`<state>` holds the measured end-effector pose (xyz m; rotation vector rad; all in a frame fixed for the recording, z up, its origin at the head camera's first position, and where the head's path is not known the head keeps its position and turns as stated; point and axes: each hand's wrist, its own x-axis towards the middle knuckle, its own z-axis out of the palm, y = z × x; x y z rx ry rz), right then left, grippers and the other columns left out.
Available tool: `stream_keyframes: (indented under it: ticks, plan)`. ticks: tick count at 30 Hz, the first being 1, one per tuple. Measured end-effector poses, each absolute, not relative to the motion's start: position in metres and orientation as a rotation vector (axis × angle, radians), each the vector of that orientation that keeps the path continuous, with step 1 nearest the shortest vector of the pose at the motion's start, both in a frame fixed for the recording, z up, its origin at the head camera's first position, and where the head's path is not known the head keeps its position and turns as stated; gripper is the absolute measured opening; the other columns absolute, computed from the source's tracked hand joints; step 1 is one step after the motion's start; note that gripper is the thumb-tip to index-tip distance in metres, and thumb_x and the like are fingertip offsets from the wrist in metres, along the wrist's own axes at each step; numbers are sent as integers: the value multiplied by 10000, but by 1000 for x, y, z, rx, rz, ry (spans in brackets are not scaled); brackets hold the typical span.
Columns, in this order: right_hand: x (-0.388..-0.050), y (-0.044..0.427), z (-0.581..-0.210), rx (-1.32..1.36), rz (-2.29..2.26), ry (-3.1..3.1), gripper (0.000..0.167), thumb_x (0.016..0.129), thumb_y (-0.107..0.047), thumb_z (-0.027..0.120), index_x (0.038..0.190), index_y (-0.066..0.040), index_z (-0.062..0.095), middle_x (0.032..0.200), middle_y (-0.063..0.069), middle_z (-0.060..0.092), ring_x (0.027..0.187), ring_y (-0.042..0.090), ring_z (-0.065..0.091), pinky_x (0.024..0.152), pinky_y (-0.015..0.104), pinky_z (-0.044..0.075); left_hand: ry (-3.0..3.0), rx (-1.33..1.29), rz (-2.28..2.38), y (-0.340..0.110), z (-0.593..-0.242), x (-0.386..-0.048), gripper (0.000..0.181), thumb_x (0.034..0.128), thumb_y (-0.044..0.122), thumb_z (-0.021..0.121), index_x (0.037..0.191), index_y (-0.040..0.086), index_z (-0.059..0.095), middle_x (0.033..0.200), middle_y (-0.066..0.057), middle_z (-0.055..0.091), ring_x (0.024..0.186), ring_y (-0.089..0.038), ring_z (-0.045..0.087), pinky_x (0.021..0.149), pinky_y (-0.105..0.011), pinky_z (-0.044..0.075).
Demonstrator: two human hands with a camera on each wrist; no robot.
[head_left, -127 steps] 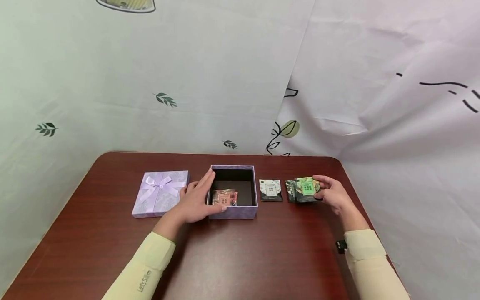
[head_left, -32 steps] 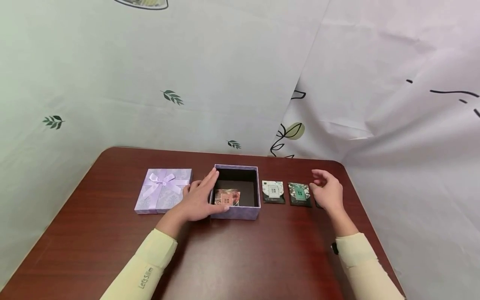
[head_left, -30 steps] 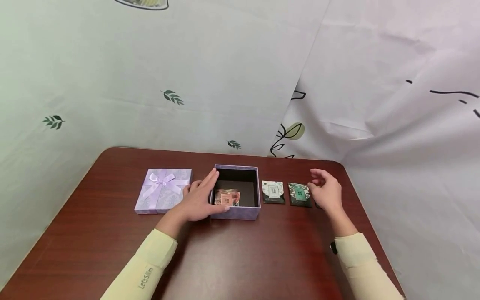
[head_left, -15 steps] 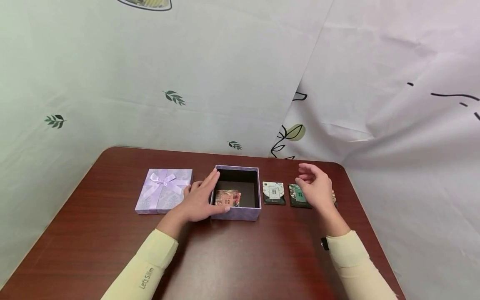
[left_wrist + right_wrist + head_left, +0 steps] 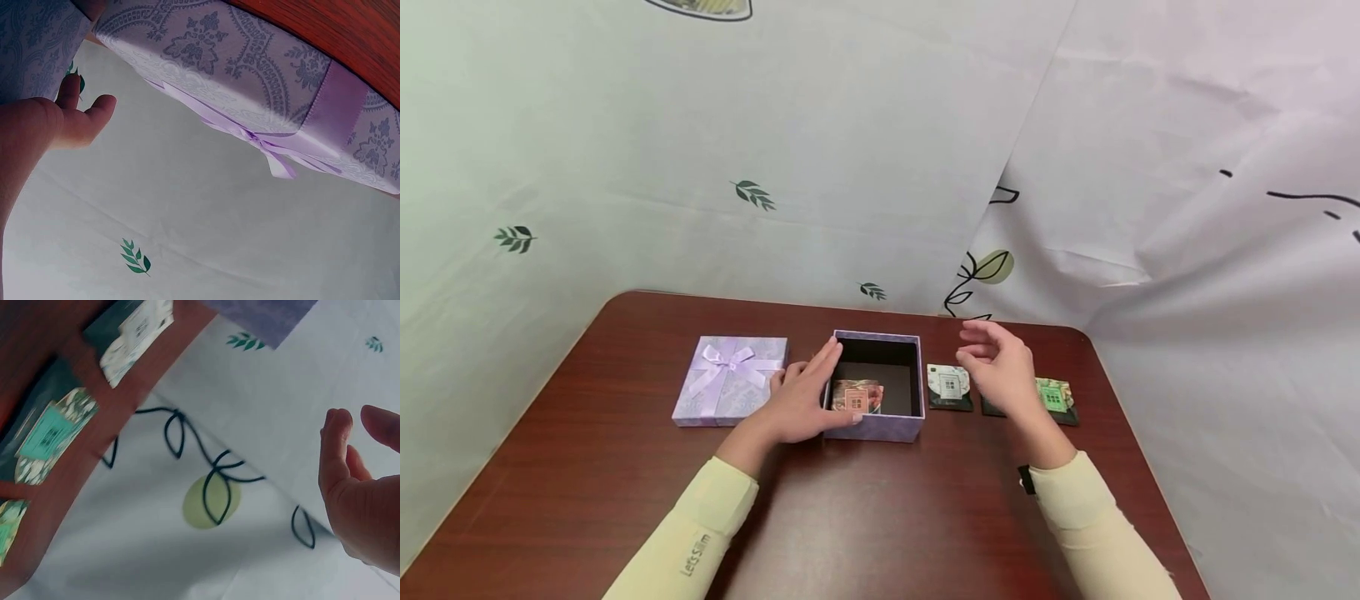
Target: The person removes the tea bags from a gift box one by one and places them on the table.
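My left hand (image 5: 797, 404) rests with straight fingers along the left side of a purple patterned gift box (image 5: 880, 428), its thumb on the front rim. Inside the open box lies a reddish tea sachet (image 5: 859, 396), toward the front left. My right hand (image 5: 1002, 371) holds nothing; its fingers are loosely bent above the table. Closest to its fingertips is a white-and-dark sachet (image 5: 950, 387), right of the box. Beneath the hand a dark green sachet (image 5: 47, 434) is mostly hidden in the head view. Farther right lies a light green sachet (image 5: 1056, 397), partly covered by the wrist.
The purple lid (image 5: 730, 387) with a ribbon bow lies left of the box, near my left hand. Everything stands on a dark red-brown wooden table (image 5: 880, 500). A pale printed cloth (image 5: 812, 167) hangs behind the table's far edge.
My right hand held the light green sachet over the dark green one; that sachet now lies apart, to the right. The empty right hand has moved left. My left hand stays on the box.
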<state>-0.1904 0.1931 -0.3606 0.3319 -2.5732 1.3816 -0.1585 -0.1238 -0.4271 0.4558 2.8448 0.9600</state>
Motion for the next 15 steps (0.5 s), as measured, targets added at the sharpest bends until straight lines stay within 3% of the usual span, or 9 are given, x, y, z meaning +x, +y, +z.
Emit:
stream_keyframes:
  ticks: [15]
  plan:
    - [-187,152,-368,390,1581,-2625,389,871,8,751,1246,-52,667,1130,136,706,940,202,710,768,352,565,2845,441,944,-123,-428,-158,1131,781,727,676,1628,251,96,1654,156,-30,1374,-423,275,1010,-697,81]
